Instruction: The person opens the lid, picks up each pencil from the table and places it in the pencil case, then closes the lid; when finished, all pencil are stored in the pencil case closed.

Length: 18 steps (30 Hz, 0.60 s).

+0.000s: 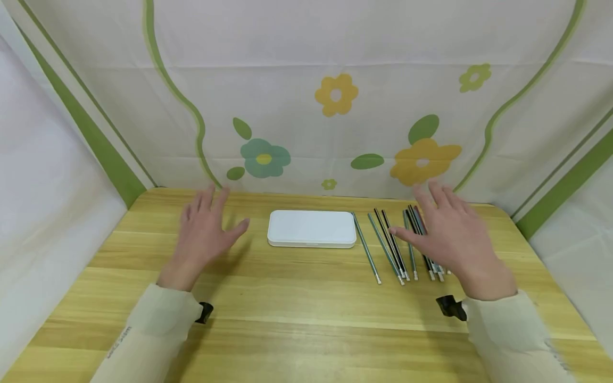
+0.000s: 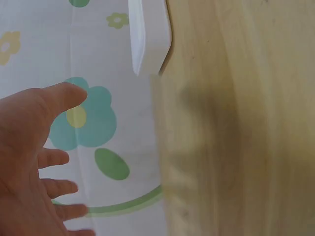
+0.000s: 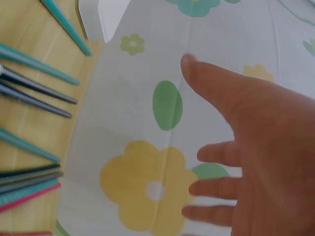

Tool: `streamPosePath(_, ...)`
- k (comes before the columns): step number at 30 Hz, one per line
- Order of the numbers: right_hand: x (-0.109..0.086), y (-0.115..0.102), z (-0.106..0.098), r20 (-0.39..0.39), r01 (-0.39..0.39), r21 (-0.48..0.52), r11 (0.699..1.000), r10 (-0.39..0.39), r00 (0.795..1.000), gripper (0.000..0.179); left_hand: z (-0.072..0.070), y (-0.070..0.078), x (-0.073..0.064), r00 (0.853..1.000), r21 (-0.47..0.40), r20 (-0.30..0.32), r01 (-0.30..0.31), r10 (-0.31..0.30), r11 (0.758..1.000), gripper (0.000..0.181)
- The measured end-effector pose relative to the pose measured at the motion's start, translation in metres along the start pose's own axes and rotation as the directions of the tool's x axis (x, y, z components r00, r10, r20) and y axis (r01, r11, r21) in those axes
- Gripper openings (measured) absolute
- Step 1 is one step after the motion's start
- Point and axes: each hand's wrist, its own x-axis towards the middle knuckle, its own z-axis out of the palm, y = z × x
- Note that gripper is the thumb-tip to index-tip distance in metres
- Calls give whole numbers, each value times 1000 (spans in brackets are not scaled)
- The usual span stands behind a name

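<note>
A closed white case [image 1: 311, 229], flat with rounded corners, lies on the table at the centre back. To its right several pencils [image 1: 383, 244] lie spread out, in teal, black and red, their white-tipped ends toward the near side. My left hand [image 1: 203, 231] hovers left of the case, fingers spread and holding nothing. Over the right part of the pencils hangs my right hand [image 1: 452, 234], also spread and empty, hiding some of them. In the right wrist view the teal pencil [image 3: 66, 27] lies nearest the case [image 3: 101, 19]. The left wrist view shows the case's end [image 2: 150, 39] beyond the thumb.
The wooden table [image 1: 306, 330] ends at the back against a white cloth [image 1: 287, 117] printed with flowers. More cloth hangs at the left and right sides. A black wrist strap [image 1: 451, 307] shows at the right cuff, another [image 1: 204, 313] at the left.
</note>
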Motion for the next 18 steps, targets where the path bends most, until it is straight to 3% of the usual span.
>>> streamPosePath(3,5,-6,8,-42,57,51,997,-54,998,89,10,1,0,999,-144,32,-7,12,990,80)
streamPosePath(5,10,-12,14,-54,84,86,993,-80,995,81,19,2,1,998,-242,59,-2,16,970,74)
streamPosePath(10,24,-28,34,-53,138,167,976,-131,990,70,42,6,2,992,-437,124,55,-1,898,71)
streamPosePath(15,34,-44,54,-42,154,263,953,-148,988,64,56,14,2,988,-592,154,108,-20,799,79)
streamPosePath(18,39,-54,63,-32,140,336,931,-137,990,64,62,20,4,984,-622,179,127,-18,773,85)
